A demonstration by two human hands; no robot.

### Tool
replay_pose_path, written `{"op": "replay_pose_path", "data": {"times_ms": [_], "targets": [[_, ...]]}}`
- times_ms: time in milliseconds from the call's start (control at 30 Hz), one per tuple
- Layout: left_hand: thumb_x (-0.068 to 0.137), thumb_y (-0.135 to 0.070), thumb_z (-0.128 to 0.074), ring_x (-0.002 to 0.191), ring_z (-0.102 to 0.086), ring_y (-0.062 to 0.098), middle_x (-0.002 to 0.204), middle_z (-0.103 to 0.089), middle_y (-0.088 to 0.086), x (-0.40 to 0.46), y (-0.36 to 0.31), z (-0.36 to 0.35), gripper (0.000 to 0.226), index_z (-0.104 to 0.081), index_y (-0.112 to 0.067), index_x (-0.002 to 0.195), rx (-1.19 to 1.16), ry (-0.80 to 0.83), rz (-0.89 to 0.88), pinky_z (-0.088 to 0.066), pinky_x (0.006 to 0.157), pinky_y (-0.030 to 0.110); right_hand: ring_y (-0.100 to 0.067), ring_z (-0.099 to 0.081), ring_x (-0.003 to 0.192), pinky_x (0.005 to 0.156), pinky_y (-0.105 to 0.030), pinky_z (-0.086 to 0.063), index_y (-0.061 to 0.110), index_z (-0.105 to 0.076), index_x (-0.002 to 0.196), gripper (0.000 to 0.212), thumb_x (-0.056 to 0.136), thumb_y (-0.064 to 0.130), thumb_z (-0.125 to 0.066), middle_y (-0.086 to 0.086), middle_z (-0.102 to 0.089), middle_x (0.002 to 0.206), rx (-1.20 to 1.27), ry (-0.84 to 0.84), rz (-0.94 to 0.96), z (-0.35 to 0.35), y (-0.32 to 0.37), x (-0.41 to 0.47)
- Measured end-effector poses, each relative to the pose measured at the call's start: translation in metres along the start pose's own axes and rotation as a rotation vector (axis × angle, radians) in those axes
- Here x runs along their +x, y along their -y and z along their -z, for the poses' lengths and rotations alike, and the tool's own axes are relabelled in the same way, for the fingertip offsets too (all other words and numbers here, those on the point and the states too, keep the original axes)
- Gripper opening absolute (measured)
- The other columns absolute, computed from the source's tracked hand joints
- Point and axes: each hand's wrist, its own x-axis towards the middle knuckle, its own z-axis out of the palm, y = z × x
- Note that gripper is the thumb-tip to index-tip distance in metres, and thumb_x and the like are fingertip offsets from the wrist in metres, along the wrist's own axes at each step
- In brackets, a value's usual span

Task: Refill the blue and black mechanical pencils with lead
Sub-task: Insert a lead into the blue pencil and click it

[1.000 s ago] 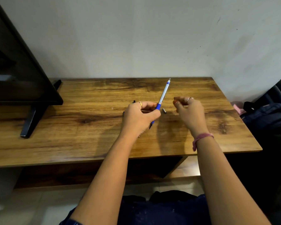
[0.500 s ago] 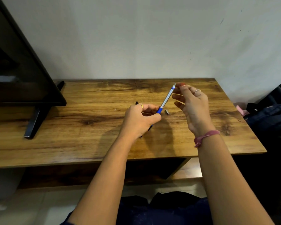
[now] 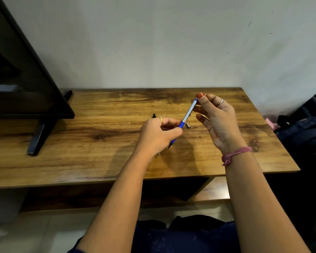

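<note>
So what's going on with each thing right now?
Blue pencil: off the table, tilted, top end up.
Left hand: grips the blue pencil's lower part.
Right hand: fingertips at the pencil's top end.
Small metal cap: lying loose on the table.
Black pencil: mostly hidden behind the left hand.
Screen: dark.

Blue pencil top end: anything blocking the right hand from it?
Nothing visible. The right hand is already at the top end of the blue pencil, fingertips on it, while the left hand grips the lower barrel. The small metal cap lies on the table, clear of both.
</note>
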Motion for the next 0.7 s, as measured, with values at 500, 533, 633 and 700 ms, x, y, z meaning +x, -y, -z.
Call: {"op": "replay_pose_path", "data": {"times_ms": [500,533,633,700], "targets": [[0.073,-0.015,-0.073,0.081,-0.068,0.004,0.085,-0.073,-0.013,0.001,0.004,-0.002,0.019,-0.075,-0.031,0.083,-0.032,0.011,0.037,-0.057,0.074,0.026,-0.010,-0.065,0.082,0.065,-0.021,-0.049,0.025,-0.073,0.096,0.014,0.092,0.030,-0.061,0.007,-0.073,0.092,-0.067,0.048,-0.003,0.004,-0.009,0.003],[0.073,-0.015,-0.073,0.081,-0.068,0.006,0.085,-0.074,-0.012,0.001,0.004,-0.001,0.018,-0.075,-0.030,0.083,-0.044,0.010,0.044,-0.057,0.075,0.029,-0.008,-0.065,0.080,0.063,-0.019,-0.050,0.024,-0.072,0.100,0.016,0.093,0.029,-0.059,0.007,-0.072,0.091,-0.072,0.040,-0.012,0.007,-0.013,0.006],[0.073,-0.015,-0.072,0.077,-0.068,0.007,0.082,-0.074,-0.010,0.002,0.005,0.001,0.016,-0.076,-0.028,0.083,-0.059,-0.003,0.051,-0.057,0.075,0.030,-0.008,-0.061,0.077,0.064,-0.020,-0.051,0.012,-0.068,0.112,0.023,0.096,0.022,-0.056,0.005,-0.069,0.090,-0.423,-0.070,0.001,0.013,-0.030,0.014],[0.073,-0.016,-0.071,0.077,-0.068,0.007,0.080,-0.074,-0.010,0.002,0.004,0.001,0.016,-0.075,-0.029,0.081,-0.066,-0.004,0.051,-0.057,0.074,0.029,-0.012,-0.059,0.085,0.072,-0.021,-0.045,0.008,-0.068,0.115,0.026,0.094,0.022,-0.059,-0.001,-0.068,0.096,-0.861,-0.105,0.062,0.014,-0.043,0.017]]}}
